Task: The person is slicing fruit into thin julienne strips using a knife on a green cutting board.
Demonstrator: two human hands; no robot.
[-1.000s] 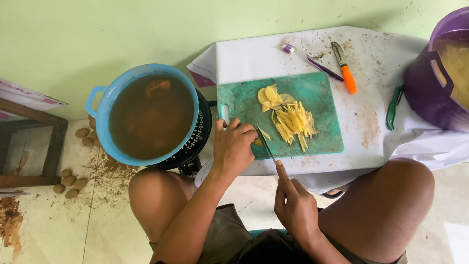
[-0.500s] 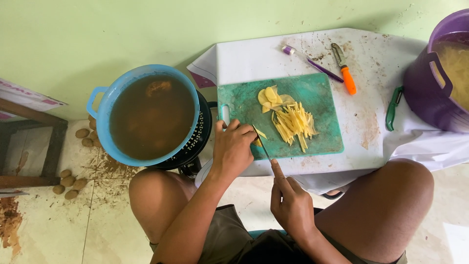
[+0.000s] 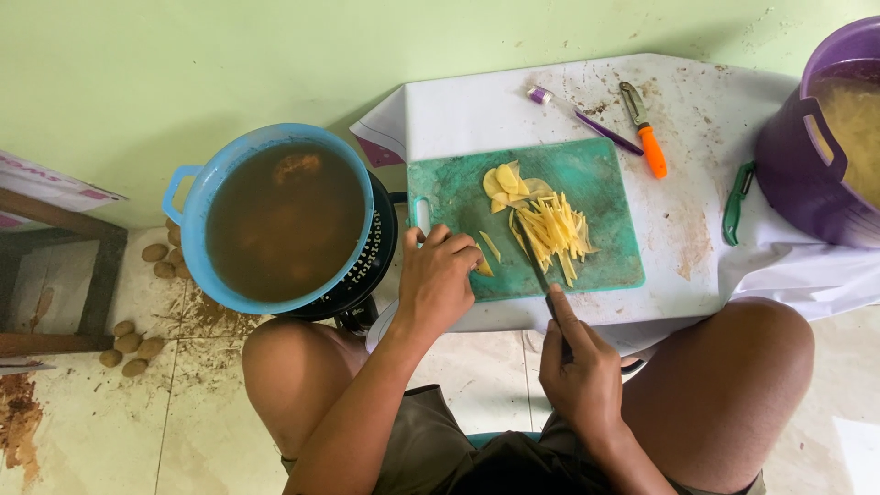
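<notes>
A green cutting board lies on a white low table. On it are potato slices and a pile of cut potato strips. My right hand grips a knife whose blade points up into the strips. My left hand rests at the board's left edge, its fingers pinching a small potato piece.
A blue tub of brown water sits on a black basket at the left. An orange peeler, a purple tool and a green peeler lie on the table. A purple bucket stands at right. Potatoes lie on the floor.
The knife blade has moved right, up against the strip pile. My left hand stays at the board's left edge with a small potato piece.
</notes>
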